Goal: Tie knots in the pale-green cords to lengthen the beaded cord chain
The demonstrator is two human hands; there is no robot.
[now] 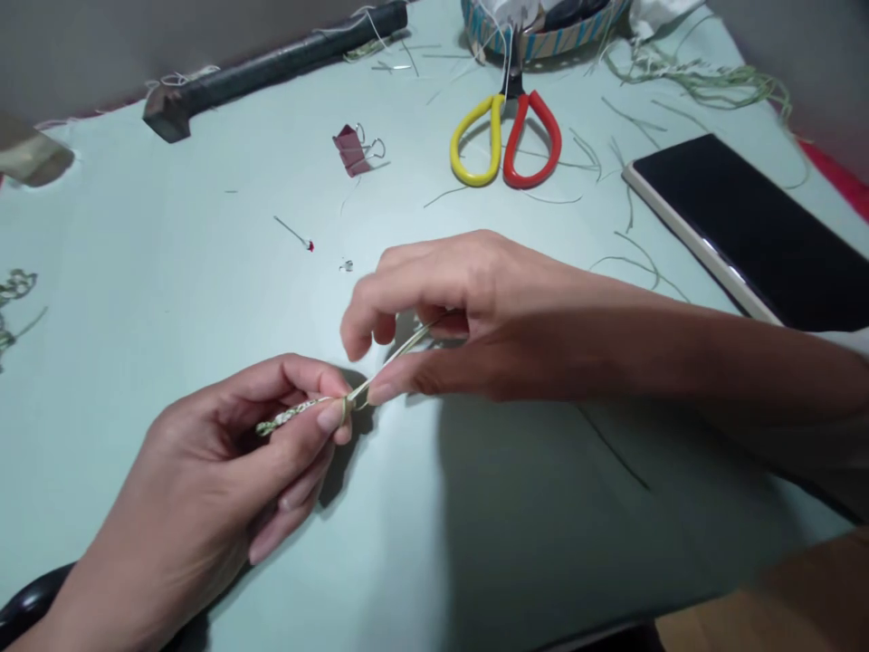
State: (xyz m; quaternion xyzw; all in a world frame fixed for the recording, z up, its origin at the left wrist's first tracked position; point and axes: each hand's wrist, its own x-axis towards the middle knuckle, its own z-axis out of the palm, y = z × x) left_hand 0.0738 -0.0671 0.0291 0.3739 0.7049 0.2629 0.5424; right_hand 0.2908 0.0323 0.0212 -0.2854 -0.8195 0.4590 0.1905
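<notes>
My left hand pinches a short green-and-white braided cord between thumb and forefinger; the braid's looped end sticks out to the left. From the pinch, loose pale green and white strands run up to the right into my right hand. Its lower fingers are curled over the strands near the palm, while the thumb and forefinger stand apart. The thumb tip is beside a small loop of thread at the knot. The far ends of the strands are hidden by the right hand.
Beyond the hands lie a red-tipped pin, a maroon binder clip and yellow-and-red-handled scissors. A phone is at right. Behind are a dark metal bar, a basket and thread bundles. Braided pieces lie far left.
</notes>
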